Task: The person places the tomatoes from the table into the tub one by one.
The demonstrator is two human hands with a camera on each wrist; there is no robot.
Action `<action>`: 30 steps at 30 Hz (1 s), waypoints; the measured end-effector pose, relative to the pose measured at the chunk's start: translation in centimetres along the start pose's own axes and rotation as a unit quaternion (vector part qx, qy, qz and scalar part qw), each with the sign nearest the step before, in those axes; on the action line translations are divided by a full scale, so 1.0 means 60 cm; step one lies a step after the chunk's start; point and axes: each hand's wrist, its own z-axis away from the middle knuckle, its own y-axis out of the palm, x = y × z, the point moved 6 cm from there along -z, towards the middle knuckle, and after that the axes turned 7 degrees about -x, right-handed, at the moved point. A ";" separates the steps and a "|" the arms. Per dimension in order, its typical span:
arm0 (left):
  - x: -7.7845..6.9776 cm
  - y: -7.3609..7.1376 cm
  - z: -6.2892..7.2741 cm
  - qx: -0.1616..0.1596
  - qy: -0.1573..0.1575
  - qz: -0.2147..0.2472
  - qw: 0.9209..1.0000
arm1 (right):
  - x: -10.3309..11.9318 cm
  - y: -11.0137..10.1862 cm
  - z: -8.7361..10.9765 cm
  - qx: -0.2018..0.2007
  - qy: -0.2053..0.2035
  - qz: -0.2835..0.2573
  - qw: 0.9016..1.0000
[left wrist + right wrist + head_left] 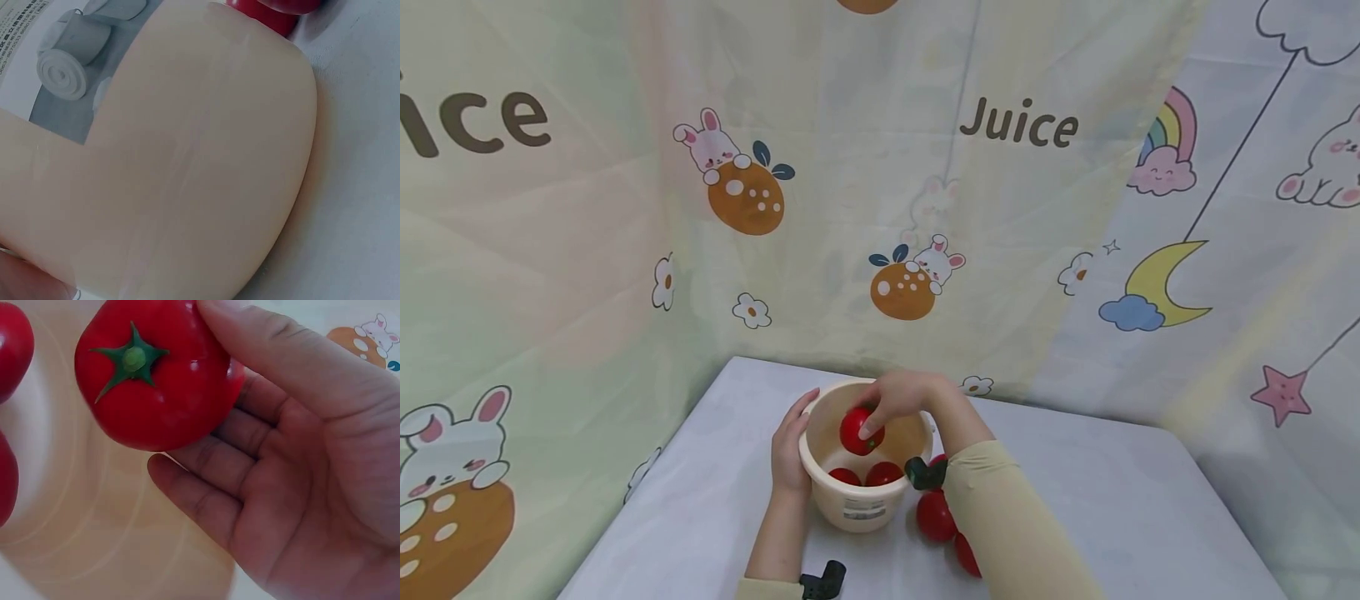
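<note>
My right hand [904,396] pinches a red tomato [854,430] between thumb and fingers, inside the mouth of a cream plastic bucket [823,498]. In the right wrist view, the green star-shaped stem end of this tomato [156,406] faces the camera. Two more tomatoes [883,474] lie in the bottom of the bucket, partly hidden by its near rim. My left hand [790,454] rests along the bucket's left outer side, fingers extended up by the rim. The left wrist view is mostly filled by the bucket's wall [206,144] and its printed label [69,62].
Red tomatoes [936,515] lie on the white-covered table [1120,500] to the right of the bucket, partly hidden under my right forearm. A printed cloth backdrop [850,167] hangs right behind the table's far edge. Dark wrist mounts [824,579] sit on my wrists.
</note>
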 end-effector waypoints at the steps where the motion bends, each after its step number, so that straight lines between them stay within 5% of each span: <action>1: 0.000 0.000 0.000 -0.001 0.001 0.001 1.000 | 0.000 0.001 0.000 0.002 0.000 -0.005 1.000; 9: -0.001 0.002 0.001 -0.001 0.011 0.005 1.000 | -0.005 0.008 0.007 0.016 -0.009 -0.053 0.998; 18: 0.000 0.001 -0.001 0.001 0.011 -0.008 1.000 | -0.016 0.000 0.016 0.003 -0.026 -0.023 0.999; 30: -0.002 0.002 -0.001 0.001 0.023 0.005 1.000 | -0.024 -0.016 0.063 -0.010 -0.057 -0.061 0.996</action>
